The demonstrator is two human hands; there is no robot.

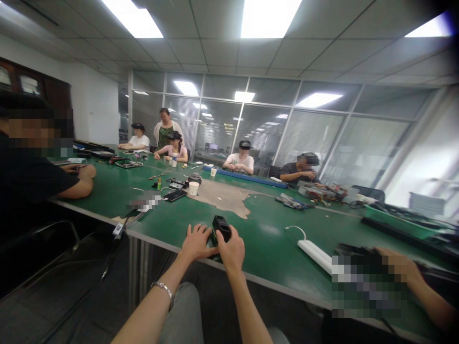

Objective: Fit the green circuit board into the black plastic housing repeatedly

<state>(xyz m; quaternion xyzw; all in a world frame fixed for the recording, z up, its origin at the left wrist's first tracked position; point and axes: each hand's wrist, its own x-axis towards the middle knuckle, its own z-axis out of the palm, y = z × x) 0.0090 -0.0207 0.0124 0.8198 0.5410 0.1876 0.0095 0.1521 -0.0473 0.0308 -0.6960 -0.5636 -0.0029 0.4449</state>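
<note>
A black box-shaped device is at the near edge of the green table. My right hand is wrapped round its right and near sides. To its left, my left hand lies with its fingers spread on the table edge, the thumb reaching toward my right hand. Something small and dark green shows between my hands beside the device; its shape is mostly hidden. A silver bracelet is on my left wrist.
A white power strip lies to the right, near another person's hand. Paper cup, dark phone-like slab and green basket stand farther off. A person in black sits at the left; several people are across the table.
</note>
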